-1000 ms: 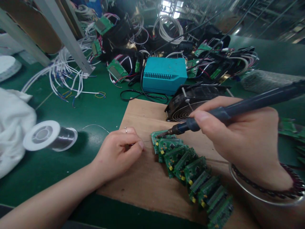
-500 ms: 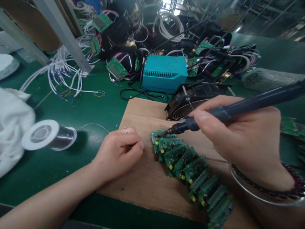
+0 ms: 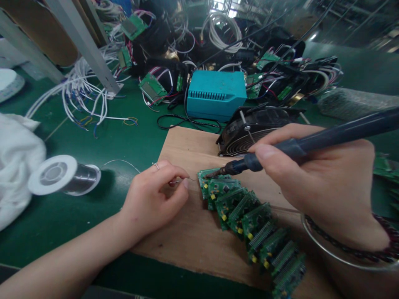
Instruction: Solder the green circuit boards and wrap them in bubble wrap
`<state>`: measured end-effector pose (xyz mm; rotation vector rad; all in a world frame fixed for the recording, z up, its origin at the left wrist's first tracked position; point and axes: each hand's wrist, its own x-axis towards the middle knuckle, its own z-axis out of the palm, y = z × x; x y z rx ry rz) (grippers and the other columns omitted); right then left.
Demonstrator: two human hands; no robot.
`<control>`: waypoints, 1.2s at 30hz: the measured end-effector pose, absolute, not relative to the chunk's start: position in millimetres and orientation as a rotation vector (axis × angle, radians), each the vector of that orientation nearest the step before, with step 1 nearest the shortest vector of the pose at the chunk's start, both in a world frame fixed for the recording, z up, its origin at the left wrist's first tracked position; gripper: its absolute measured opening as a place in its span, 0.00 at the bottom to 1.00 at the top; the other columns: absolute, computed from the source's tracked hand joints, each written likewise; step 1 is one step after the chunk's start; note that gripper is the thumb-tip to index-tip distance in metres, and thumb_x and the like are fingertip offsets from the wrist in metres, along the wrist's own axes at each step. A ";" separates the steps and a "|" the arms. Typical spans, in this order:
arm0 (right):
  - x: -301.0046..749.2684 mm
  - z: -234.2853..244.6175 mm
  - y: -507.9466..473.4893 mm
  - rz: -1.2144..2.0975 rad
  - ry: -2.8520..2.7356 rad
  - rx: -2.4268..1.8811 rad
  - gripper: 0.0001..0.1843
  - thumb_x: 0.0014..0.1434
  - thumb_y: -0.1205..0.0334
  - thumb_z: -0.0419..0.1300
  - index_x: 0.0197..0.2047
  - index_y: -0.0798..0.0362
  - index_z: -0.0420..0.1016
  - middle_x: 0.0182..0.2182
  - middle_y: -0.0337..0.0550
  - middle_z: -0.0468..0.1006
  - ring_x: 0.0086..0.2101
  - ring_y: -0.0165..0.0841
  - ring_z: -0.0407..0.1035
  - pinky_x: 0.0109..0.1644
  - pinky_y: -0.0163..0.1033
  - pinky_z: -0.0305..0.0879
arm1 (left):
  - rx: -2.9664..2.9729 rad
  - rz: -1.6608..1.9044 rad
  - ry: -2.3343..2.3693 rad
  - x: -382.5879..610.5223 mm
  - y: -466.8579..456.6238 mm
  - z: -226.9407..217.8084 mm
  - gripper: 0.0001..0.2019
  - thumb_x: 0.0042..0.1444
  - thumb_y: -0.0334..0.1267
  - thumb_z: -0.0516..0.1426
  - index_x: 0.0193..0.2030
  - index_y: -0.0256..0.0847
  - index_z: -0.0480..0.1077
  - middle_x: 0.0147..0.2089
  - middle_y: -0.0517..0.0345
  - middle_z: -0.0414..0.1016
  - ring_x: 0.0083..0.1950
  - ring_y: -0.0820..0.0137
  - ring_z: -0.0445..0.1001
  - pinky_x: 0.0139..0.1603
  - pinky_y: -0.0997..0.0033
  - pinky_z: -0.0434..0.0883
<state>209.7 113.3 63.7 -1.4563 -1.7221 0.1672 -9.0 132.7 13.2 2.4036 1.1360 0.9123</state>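
Note:
My right hand [image 3: 321, 178] is closed around the dark handle of a soldering iron [image 3: 311, 145]. Its brown tip rests at the top of the farthest green circuit board [image 3: 202, 182]. Several such circuit boards [image 3: 257, 220], with yellow parts and rows of pins, lie overlapped in a slanting row on the wooden board [image 3: 177, 145]. Left of them, my left hand [image 3: 158, 193] pinches a thin solder wire [image 3: 120, 161] between thumb and forefinger. The wire's free end points at the farthest board; whether it touches is too fine to tell. Behind my left hand the wire runs back to a white spool [image 3: 82, 178].
A black fan [image 3: 230, 137] stands at the wooden board's back edge, close to my right hand. Behind it sits a teal box [image 3: 215, 95] with a black cable. White cables [image 3: 84, 91], wired assemblies and a metal post [image 3: 90, 45] fill the back. White cloth [image 3: 18, 166] lies left.
My left hand's forefinger and thumb have shifted, and the solder wire between them now shows more clearly. The soldering iron stays at the same circuit board.

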 end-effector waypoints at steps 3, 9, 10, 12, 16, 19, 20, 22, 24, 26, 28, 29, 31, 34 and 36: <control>210.1 64.0 112.8 0.163 -1.717 -1.455 0.10 0.53 0.67 0.60 0.21 0.51 0.73 0.15 0.33 0.71 0.16 0.23 0.62 0.18 0.30 0.56 | 2.443 0.922 1.112 -9.1 132.4 11.8 0.08 0.57 0.31 0.54 0.27 0.40 0.70 0.25 0.64 0.71 0.27 0.77 0.70 0.30 0.78 0.67; 210.4 63.0 113.4 0.151 -1.724 -1.439 0.09 0.53 0.67 0.60 0.21 0.51 0.73 0.15 0.33 0.71 0.17 0.22 0.62 0.19 0.30 0.56 | 2.576 0.998 1.086 -9.0 130.2 9.9 0.07 0.58 0.31 0.55 0.28 0.40 0.70 0.24 0.64 0.70 0.26 0.78 0.70 0.28 0.80 0.67; 210.4 62.9 113.1 0.154 -1.722 -1.446 0.09 0.53 0.67 0.60 0.21 0.51 0.73 0.15 0.33 0.71 0.17 0.23 0.62 0.19 0.30 0.56 | 2.589 0.999 1.083 -8.9 129.9 9.6 0.07 0.58 0.31 0.55 0.29 0.40 0.70 0.24 0.64 0.70 0.26 0.78 0.70 0.28 0.80 0.67; 210.5 63.4 112.0 0.157 -1.720 -1.455 0.09 0.52 0.67 0.60 0.21 0.51 0.73 0.15 0.33 0.71 0.17 0.23 0.62 0.18 0.30 0.56 | 2.608 1.002 1.067 -8.8 129.5 9.1 0.08 0.58 0.31 0.55 0.29 0.40 0.70 0.24 0.64 0.70 0.26 0.78 0.70 0.27 0.80 0.66; 210.3 64.5 111.0 0.160 -1.721 -1.457 0.09 0.52 0.67 0.60 0.21 0.51 0.73 0.16 0.33 0.71 0.17 0.24 0.62 0.19 0.31 0.57 | 2.619 1.012 1.044 -8.5 129.3 7.9 0.08 0.57 0.31 0.54 0.28 0.40 0.71 0.24 0.64 0.70 0.26 0.78 0.70 0.26 0.81 0.66; 209.6 63.8 112.3 0.157 -1.722 -1.457 0.09 0.52 0.68 0.60 0.21 0.51 0.73 0.16 0.33 0.71 0.17 0.24 0.62 0.19 0.31 0.56 | 2.613 1.002 1.049 -8.1 129.2 7.4 0.09 0.58 0.31 0.54 0.28 0.40 0.71 0.24 0.64 0.70 0.25 0.78 0.69 0.26 0.81 0.66; 209.4 63.5 112.7 0.154 -1.722 -1.460 0.10 0.52 0.68 0.60 0.21 0.51 0.73 0.16 0.33 0.71 0.17 0.23 0.62 0.19 0.31 0.56 | 2.612 0.996 1.052 -7.9 129.2 7.3 0.09 0.58 0.32 0.54 0.28 0.40 0.71 0.24 0.64 0.70 0.25 0.78 0.69 0.26 0.81 0.66; 209.2 63.2 112.9 0.153 -1.725 -1.465 0.10 0.52 0.68 0.60 0.21 0.51 0.73 0.15 0.32 0.70 0.17 0.22 0.61 0.19 0.30 0.55 | 2.610 0.988 1.056 -7.6 129.1 7.2 0.09 0.58 0.32 0.54 0.27 0.40 0.71 0.23 0.64 0.70 0.25 0.78 0.69 0.26 0.80 0.66; 209.5 63.7 112.4 0.158 -1.729 -1.469 0.10 0.53 0.67 0.60 0.21 0.51 0.73 0.15 0.32 0.70 0.17 0.22 0.61 0.19 0.29 0.56 | 2.604 0.986 1.058 -7.2 129.0 7.3 0.09 0.58 0.32 0.54 0.27 0.40 0.71 0.23 0.64 0.70 0.25 0.78 0.69 0.26 0.80 0.66; 210.0 64.6 111.4 0.157 -1.729 -1.472 0.09 0.53 0.67 0.60 0.21 0.52 0.73 0.15 0.32 0.71 0.17 0.21 0.61 0.19 0.28 0.56 | 2.596 1.004 1.046 -7.1 128.9 7.6 0.09 0.58 0.32 0.54 0.27 0.40 0.70 0.23 0.64 0.70 0.25 0.78 0.69 0.26 0.80 0.66; 210.5 65.1 111.0 0.153 -1.729 -1.471 0.09 0.53 0.67 0.60 0.21 0.52 0.73 0.15 0.32 0.71 0.17 0.21 0.61 0.19 0.28 0.56 | 2.588 1.026 1.038 -7.1 128.9 7.9 0.08 0.58 0.31 0.55 0.28 0.40 0.70 0.23 0.64 0.70 0.25 0.79 0.69 0.26 0.81 0.66; 210.6 65.0 111.1 0.154 -1.732 -1.468 0.09 0.53 0.67 0.60 0.21 0.52 0.73 0.15 0.32 0.71 0.17 0.22 0.61 0.19 0.28 0.55 | 2.586 1.031 1.039 -7.1 129.0 8.0 0.08 0.58 0.32 0.55 0.28 0.40 0.70 0.23 0.64 0.70 0.25 0.79 0.70 0.26 0.81 0.66; 210.6 64.4 111.9 0.154 -1.739 -1.463 0.09 0.53 0.67 0.61 0.21 0.52 0.73 0.15 0.32 0.70 0.16 0.22 0.61 0.18 0.29 0.55 | 2.580 1.026 1.046 -7.3 129.3 8.1 0.08 0.58 0.32 0.55 0.28 0.40 0.70 0.24 0.65 0.70 0.25 0.79 0.70 0.26 0.81 0.66; 209.9 63.8 113.4 0.152 -1.745 -1.469 0.09 0.53 0.67 0.61 0.21 0.52 0.73 0.15 0.32 0.70 0.16 0.22 0.61 0.18 0.29 0.54 | 2.574 1.011 1.043 -7.3 129.8 7.9 0.09 0.58 0.32 0.54 0.28 0.40 0.71 0.23 0.65 0.70 0.25 0.79 0.69 0.25 0.81 0.66; 209.6 64.2 113.6 0.159 -1.745 -1.464 0.09 0.52 0.67 0.61 0.21 0.52 0.73 0.14 0.33 0.69 0.16 0.23 0.60 0.17 0.30 0.54 | 2.573 1.003 1.036 -7.3 129.9 7.8 0.09 0.59 0.32 0.54 0.28 0.40 0.71 0.23 0.65 0.70 0.25 0.79 0.69 0.25 0.81 0.66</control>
